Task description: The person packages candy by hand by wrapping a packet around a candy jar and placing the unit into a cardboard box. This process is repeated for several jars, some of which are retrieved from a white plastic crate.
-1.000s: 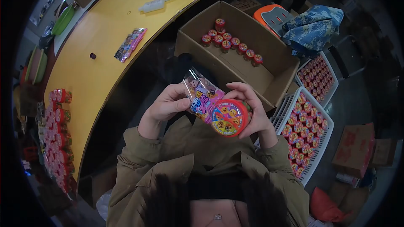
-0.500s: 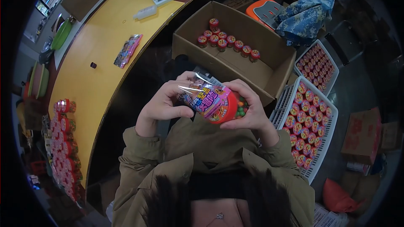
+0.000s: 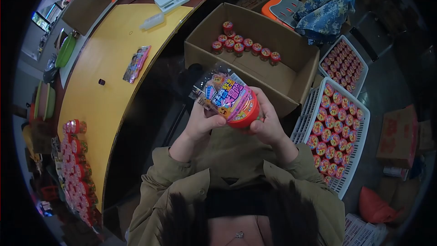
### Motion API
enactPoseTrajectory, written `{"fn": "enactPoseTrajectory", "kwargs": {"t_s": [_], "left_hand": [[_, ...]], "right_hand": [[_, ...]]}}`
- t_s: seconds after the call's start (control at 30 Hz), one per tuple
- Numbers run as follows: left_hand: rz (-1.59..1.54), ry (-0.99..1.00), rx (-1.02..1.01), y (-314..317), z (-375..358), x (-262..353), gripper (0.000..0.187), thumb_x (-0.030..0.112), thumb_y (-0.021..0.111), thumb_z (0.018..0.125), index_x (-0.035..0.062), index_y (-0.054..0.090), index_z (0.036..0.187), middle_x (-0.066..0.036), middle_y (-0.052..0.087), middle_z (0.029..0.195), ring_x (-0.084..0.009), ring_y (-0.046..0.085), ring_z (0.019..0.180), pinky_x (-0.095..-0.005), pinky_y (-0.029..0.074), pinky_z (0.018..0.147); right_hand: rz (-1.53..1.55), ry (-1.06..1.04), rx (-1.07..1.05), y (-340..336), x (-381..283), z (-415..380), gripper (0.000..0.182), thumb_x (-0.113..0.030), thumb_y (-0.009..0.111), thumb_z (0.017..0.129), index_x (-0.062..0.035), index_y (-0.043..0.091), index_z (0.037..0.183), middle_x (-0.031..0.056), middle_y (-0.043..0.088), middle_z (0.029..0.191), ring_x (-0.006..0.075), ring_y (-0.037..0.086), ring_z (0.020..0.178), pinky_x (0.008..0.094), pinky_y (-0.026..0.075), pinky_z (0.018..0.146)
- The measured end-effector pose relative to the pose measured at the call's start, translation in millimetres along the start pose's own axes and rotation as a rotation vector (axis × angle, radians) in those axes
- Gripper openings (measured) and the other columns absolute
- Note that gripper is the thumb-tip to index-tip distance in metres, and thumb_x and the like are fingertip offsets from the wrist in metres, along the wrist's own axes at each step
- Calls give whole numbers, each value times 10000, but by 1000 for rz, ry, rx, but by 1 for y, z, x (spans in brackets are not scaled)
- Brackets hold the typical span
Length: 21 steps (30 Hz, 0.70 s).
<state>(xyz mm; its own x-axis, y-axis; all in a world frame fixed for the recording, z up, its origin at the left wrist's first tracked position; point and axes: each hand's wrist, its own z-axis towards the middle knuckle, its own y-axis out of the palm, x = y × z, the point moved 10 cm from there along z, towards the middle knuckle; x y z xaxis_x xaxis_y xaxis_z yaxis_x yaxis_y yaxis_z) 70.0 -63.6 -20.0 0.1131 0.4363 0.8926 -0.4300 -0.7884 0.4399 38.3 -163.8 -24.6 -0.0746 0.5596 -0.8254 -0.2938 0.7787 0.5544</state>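
Jar [image 3: 248, 117] and wrapper [image 3: 227, 94] have just been turned, more printed front now shown; the two appear roughly lined up. Jar is gripped by right hand [image 3: 269, 125], wrapper held by left hand [image 3: 200, 124], near side of cardboard box [image 3: 205, 59].

The round red-lidded plastic jar [image 3: 248, 117] has tipped at frame centre: its lid's printed face, fully visible a second ago, is now largely covered by the clear, pink-printed plastic sleeve [image 3: 226, 94]. The left hand [image 3: 199, 122] has shifted rightward, its thumb nearer the lid.
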Motion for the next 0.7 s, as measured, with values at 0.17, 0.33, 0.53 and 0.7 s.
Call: {"fn": "enactPoseTrajectory", "kwargs": {"t_s": [0.17,0.33,0.53,0.7], "left_hand": [[-250,23,-223,23,5,0,938,252,824,554,-18,321,1299,-162,337,1325,-221,458,1159,-344,419,958],[-176,13,-236,23,7,4,914,173,824,553,-8,326,1297,-158,365,1311,-239,475,1142,-348,434,941],[-109,-27,-265,24,0,-5,1001,270,848,519,-21,314,1314,-199,352,1336,-265,457,1172,-371,418,955],[193,101,-237,17,-1,9,979,367,840,518,-33,368,1277,-218,388,1302,-299,410,1210,-415,333,1017]], "right_hand": [[136,42,-56,10,16,-4,837,-362,775,687,-6,278,1259,107,446,1187,171,447,1131,313,371,969],[-238,-216,103,1,-8,-15,829,-396,760,697,-9,266,1238,129,446,1183,179,460,1115,310,392,943],[306,241,-37,13,24,-18,835,-401,756,701,-3,255,1237,148,450,1182,188,473,1098,302,410,919],[-61,33,-5,2,9,-13,830,-401,754,703,-6,256,1236,145,464,1159,193,477,1094,304,411,920]]}}
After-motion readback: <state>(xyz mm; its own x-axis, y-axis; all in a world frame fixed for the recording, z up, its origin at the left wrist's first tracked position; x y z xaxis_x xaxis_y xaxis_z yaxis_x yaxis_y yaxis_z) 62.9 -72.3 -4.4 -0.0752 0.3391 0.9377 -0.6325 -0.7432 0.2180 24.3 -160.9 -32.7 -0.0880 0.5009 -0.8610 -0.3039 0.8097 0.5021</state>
